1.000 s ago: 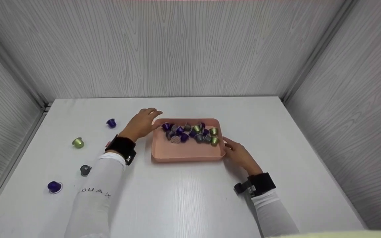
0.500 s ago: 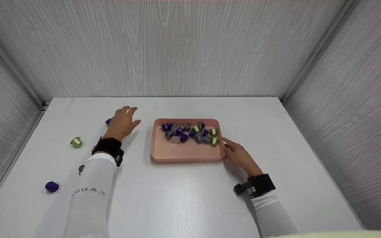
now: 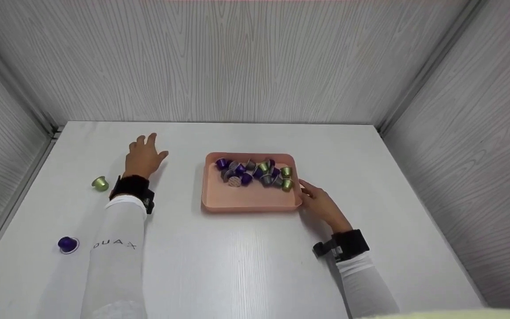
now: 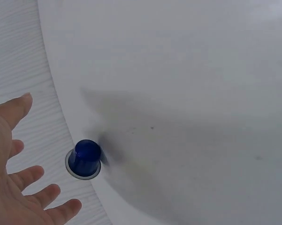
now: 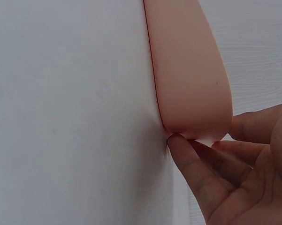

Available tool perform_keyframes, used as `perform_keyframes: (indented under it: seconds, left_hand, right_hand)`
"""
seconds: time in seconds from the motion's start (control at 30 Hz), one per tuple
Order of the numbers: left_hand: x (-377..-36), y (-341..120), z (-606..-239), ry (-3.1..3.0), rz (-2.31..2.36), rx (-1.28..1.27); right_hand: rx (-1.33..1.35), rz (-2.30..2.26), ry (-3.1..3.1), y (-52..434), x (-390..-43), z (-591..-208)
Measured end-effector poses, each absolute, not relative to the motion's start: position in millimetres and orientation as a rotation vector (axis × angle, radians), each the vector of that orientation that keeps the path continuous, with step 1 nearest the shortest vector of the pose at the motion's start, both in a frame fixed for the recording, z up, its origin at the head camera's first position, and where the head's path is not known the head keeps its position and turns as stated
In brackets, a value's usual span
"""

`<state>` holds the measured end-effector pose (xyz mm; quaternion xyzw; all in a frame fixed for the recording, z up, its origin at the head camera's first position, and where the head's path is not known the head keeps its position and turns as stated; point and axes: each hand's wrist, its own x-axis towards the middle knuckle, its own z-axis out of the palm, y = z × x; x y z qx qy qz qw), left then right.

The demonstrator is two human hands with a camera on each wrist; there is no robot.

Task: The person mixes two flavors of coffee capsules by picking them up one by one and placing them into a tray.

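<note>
Left hand [image 3: 142, 156]: fingers spread and relaxed, holding nothing, hovering over a blue capsule [image 4: 85, 158] on the desk [image 3: 246, 257] (seen only from the wrist camera).
Right hand [image 3: 321, 204]: fingers pinching the near right corner of the pink tray [image 3: 246, 201].
Tray: mid-desk, holding mixed capsules [image 3: 255, 173].
Loose capsules: green capsule [image 3: 100, 183], purple capsule [image 3: 67, 244], far left.

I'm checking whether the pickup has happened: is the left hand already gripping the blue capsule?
No, the left hand is spread open beside the blue capsule, which stands untouched on the table.
</note>
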<state>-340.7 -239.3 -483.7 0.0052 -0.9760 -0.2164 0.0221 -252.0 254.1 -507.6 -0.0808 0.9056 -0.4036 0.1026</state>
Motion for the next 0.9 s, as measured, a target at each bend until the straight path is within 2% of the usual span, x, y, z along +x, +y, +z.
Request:
perform_keyframes:
  seconds: [0.47,0.9]
  left_hand:
    - [-348.6,-255.4,-486.1,-3.07,-0.73,0.091]
    - [-345.7,-263.5,-489.9,-3.109,-0.667,-0.083]
  right_hand:
    - [-0.191,-1.206,2.682,255.2,-252.4,-510.6]
    - [-0.203,-1.194,2.695,254.7,-254.2,-510.0]
